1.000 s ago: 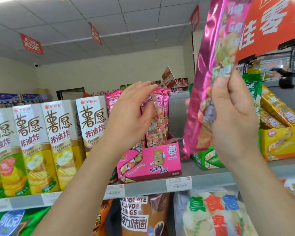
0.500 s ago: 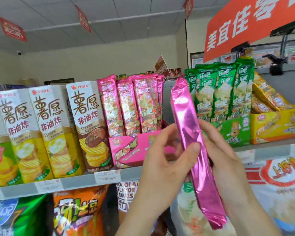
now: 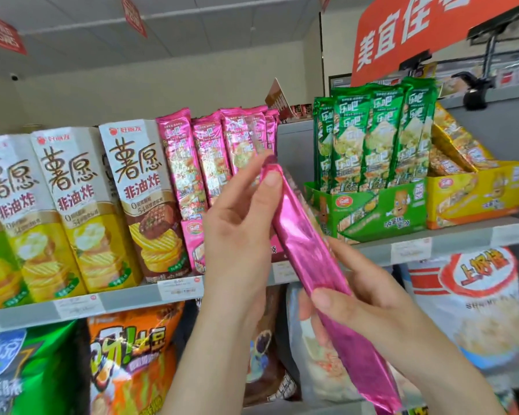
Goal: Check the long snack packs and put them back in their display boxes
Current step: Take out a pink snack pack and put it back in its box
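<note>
— Nearest to the camera?
— Long pink pack (image 3: 309, 259), out of its box, held in front of the shelf and slanting from upper left down to lower right. Plain shiny side facing out, no print to read, lower tip at the bottom edge of the view. Clamped at the upper end by the left hand (image 3: 240, 235), thumb pressed on the foil, fingers (image 3: 253, 172) behind. Gripped lower down by the right hand (image 3: 369, 319), thumb across the front, the rest wrapped round the back.
— Blocking anything?
— Most of the pink display box (image 3: 192, 244), plus the feet of the pink packs (image 3: 210, 157) standing upright in it.
— And beyond?
— Same shelf (image 3: 132, 304): on the left, tall white-and-yellow cartons (image 3: 69, 205) printed 薯愿 非油炸. On the right, green packs (image 3: 375, 136) marked 乐吧, upright in a green display box (image 3: 381, 214), then a yellow display box (image 3: 477, 190) with leaning packs.
— Underneath?
— Orange bag (image 3: 132, 354), green bag (image 3: 27, 369) and white bag (image 3: 477, 310) lettered 上好佳, each partly hidden by arms or cropped.
— Price labels (image 3: 180, 290)?
— Too blurred to read.
— Farthest?
— Orange sign (image 3: 417, 28) overhead, 美宜佳, top cut off
</note>
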Demonstrator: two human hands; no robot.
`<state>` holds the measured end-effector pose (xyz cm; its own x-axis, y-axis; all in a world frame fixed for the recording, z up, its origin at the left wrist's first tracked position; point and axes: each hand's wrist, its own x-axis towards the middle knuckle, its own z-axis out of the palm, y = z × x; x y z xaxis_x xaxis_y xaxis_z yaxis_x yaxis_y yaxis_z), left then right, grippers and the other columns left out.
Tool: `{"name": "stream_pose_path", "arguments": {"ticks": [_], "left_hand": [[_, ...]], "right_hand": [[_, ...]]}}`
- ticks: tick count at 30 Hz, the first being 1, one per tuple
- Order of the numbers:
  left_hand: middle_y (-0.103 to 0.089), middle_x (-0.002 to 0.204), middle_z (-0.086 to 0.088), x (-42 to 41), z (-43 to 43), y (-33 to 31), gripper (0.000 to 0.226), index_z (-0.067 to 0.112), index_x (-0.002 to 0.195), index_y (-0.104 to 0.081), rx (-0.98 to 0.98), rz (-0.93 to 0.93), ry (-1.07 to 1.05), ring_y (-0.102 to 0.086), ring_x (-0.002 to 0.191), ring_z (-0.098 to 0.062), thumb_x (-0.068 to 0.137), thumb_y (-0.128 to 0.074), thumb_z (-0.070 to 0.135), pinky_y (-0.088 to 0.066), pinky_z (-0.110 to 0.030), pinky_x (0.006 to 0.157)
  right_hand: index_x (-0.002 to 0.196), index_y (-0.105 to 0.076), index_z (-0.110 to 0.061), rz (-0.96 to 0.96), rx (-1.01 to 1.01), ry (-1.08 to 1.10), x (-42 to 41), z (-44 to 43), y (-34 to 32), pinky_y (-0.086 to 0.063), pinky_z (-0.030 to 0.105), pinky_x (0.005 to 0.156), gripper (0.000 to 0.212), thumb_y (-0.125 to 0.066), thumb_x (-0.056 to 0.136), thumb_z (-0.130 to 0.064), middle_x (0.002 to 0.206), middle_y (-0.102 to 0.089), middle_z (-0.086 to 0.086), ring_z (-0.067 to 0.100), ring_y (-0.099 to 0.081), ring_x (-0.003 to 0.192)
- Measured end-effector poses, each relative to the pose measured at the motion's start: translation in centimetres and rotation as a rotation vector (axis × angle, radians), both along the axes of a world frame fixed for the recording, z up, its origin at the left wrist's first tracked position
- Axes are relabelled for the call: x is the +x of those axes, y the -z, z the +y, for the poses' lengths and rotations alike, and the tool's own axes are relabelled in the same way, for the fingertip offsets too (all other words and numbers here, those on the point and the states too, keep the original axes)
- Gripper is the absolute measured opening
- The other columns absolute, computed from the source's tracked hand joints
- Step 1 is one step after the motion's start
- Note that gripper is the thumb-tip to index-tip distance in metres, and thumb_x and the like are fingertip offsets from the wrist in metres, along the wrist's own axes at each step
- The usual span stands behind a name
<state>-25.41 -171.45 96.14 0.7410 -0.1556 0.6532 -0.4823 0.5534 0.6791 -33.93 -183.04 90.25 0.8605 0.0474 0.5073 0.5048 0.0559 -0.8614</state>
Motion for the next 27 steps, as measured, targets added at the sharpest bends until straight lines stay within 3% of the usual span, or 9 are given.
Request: {"name": "stream_pose_path", "arguments": {"ticks": [3, 7, 10, 14, 16, 19, 21, 24, 27], "left_hand": [[-0.070, 0.077, 0.006, 0.2, 0.2, -0.1, 0.017, 0.023, 0.081, -0.078, -0.089, 0.074, 0.105, -0.062, 0.071, -0.007, 0.078, -0.065, 0.034, -0.052, -0.026, 0.071], [-0.072, 0.091, -0.002, 0.4, 0.2, -0.1, 0.023, 0.022, 0.087, -0.078, -0.139, 0.199, 0.174, -0.066, 0.087, -0.017, 0.076, -0.065, 0.037, -0.056, -0.038, 0.081], [-0.070, 0.106, -0.010, 0.4, 0.1, 0.2, 0.029, 0.018, 0.096, -0.076, -0.170, 0.265, 0.209, -0.065, 0.104, -0.025, 0.078, -0.064, 0.037, -0.053, -0.043, 0.091], [-0.066, 0.100, -0.005, 0.1, 0.1, 0.5, 0.033, 0.021, 0.108, -0.067, -0.120, 0.188, 0.210, -0.061, 0.096, -0.022, 0.083, -0.063, 0.043, -0.052, -0.040, 0.083], [-0.069, 0.113, 0.000, -0.4, 0.0, 1.1, 0.035, 0.027, 0.116, -0.063, -0.060, 0.087, 0.181, -0.065, 0.102, -0.016, 0.082, -0.068, 0.037, -0.054, -0.035, 0.087], [-0.071, 0.104, 0.005, -1.0, 0.0, 2.2, 0.036, 0.032, 0.115, -0.059, 0.051, -0.050, 0.105, -0.066, 0.093, -0.011, 0.083, -0.071, 0.024, -0.054, -0.027, 0.079], [-0.073, 0.099, 0.003, -1.4, 0.2, 2.6, 0.043, 0.029, 0.117, -0.059, 0.041, -0.030, 0.077, -0.067, 0.089, -0.012, 0.079, -0.078, 0.023, -0.055, -0.030, 0.077], [-0.074, 0.098, 0.001, -1.5, 0.3, 2.4, 0.045, 0.029, 0.118, -0.066, -0.044, 0.038, 0.093, -0.068, 0.086, -0.012, 0.076, -0.078, 0.020, -0.056, -0.030, 0.075], [-0.071, 0.106, -0.004, -1.4, 0.3, 2.2, 0.068, 0.006, 0.141, -0.045, -0.210, 0.184, 0.191, -0.067, 0.087, -0.010, 0.079, -0.071, 0.016, -0.056, -0.029, 0.079]], "right_hand": [[0.128, -0.054, -0.045, 0.135, -0.005, -0.124, -0.6, -0.5, 0.6, -0.051, 0.021, 0.049, 0.059, -0.076, 0.076, -0.026, 0.084, -0.068, 0.012, 0.017, -0.066, 0.053], [0.135, -0.047, -0.044, 0.141, -0.031, -0.176, -1.0, -0.4, 1.2, -0.044, 0.017, 0.042, 0.065, -0.078, 0.079, -0.040, 0.080, -0.066, 0.014, 0.016, -0.057, 0.041], [0.126, -0.055, -0.043, 0.124, -0.048, -0.053, -1.0, -0.2, 1.4, -0.040, 0.017, 0.039, 0.059, -0.079, 0.073, -0.050, 0.070, -0.064, 0.008, 0.015, -0.050, 0.035], [0.116, -0.061, -0.044, 0.032, -0.079, 0.098, -0.8, 0.3, 1.7, -0.041, 0.014, 0.040, 0.044, -0.077, 0.076, -0.039, 0.066, -0.066, -0.004, 0.002, -0.052, 0.039], [0.116, -0.058, -0.052, -0.005, -0.140, 0.271, -0.6, 0.8, 2.0, -0.048, 0.019, 0.048, 0.049, -0.077, 0.071, -0.044, 0.074, -0.070, -0.013, -0.001, -0.057, 0.050], [0.122, -0.042, -0.067, -0.097, -0.400, 0.668, -0.2, 1.0, 2.4, -0.057, 0.024, 0.066, 0.065, -0.069, 0.064, -0.064, 0.093, -0.069, -0.027, -0.002, -0.068, 0.072], [0.128, -0.035, -0.067, -0.112, -0.508, 0.761, -0.4, 0.8, 2.3, -0.057, 0.025, 0.067, 0.072, -0.065, 0.063, -0.073, 0.097, -0.066, -0.032, -0.002, -0.068, 0.077], [0.134, -0.039, -0.060, -0.103, -0.359, 0.535, -0.8, 0.6, 2.5, -0.056, 0.023, 0.071, 0.071, -0.065, 0.069, -0.074, 0.105, -0.069, -0.023, 0.002, -0.069, 0.084], [0.124, -0.057, -0.050, -0.025, -0.045, 0.218, -1.1, 0.8, 2.6, -0.053, 0.027, 0.062, 0.057, -0.061, 0.073, -0.075, 0.091, -0.071, 0.004, 0.018, -0.067, 0.065]]}}
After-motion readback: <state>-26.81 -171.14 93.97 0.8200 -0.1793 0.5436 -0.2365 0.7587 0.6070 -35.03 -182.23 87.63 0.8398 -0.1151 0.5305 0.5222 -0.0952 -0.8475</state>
